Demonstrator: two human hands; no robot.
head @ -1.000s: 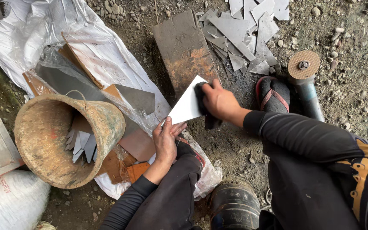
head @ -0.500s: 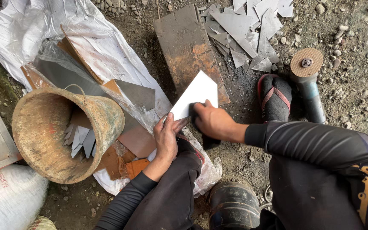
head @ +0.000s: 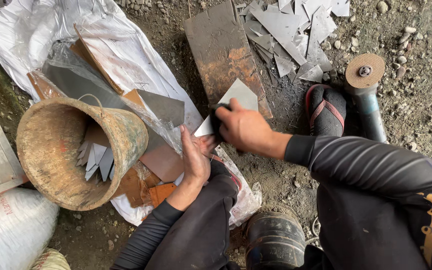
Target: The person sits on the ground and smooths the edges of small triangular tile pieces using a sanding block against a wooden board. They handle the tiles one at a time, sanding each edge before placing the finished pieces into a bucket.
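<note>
In the head view, two hands work on one light grey metal sheet piece (head: 241, 97), which lies tilted over the near end of one rusty flat plate (head: 223, 50) on the dirt at mid scene. The left hand (head: 196, 155) has its fingers pressed together, its fingertips against the near left edge of the piece. The right hand (head: 246, 130) is closed around one dark pad (head: 216, 122) and presses it on the piece. To the left lies one rusty bucket (head: 71, 150) on its side, with several cut grey pieces inside; I cannot count them. Far right, a heap of grey offcuts (head: 296, 35) lies, too many to count. One angle grinder (head: 368, 97) lies right, beside one sandalled foot (head: 326, 110). Against half a second ago, the right hand has slid nearer and left along the piece, uncovering more of its far corner; the left hand has stayed put.
</note>
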